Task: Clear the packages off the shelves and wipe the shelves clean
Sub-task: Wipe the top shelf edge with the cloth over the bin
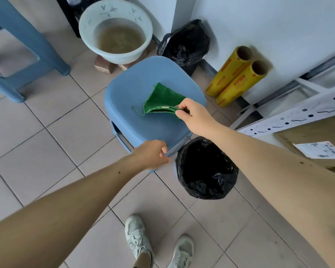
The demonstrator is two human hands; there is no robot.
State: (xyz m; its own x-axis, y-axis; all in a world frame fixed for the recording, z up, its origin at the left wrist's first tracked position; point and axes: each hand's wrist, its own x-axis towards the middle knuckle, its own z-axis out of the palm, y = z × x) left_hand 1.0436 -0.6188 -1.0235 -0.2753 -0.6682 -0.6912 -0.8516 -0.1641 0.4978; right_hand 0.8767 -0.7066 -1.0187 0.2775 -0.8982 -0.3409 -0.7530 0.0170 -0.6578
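Right hand (193,115) pinched the green cloth (162,100) by one edge on the blue stool (135,120); left hand (153,154) gripped the stool's rim; a loose pinch risked dropping the cloth into the lined bin (206,169) just beside

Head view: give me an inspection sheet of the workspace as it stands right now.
Surface: blue stool on a tiled floor.
Job's things: green cloth partly lying on the stool seat; white shelf frame at right, cardboard package with a label beneath it.
Clutter: basin of murky water; two yellow film rolls against the wall; black-lined bin; black bag; second blue stool.
Grippers: right hand pinches the cloth's edge; left hand grips the stool's near rim.
Cables: nothing seen.
Surroundings: white wall; person's pale shoes.
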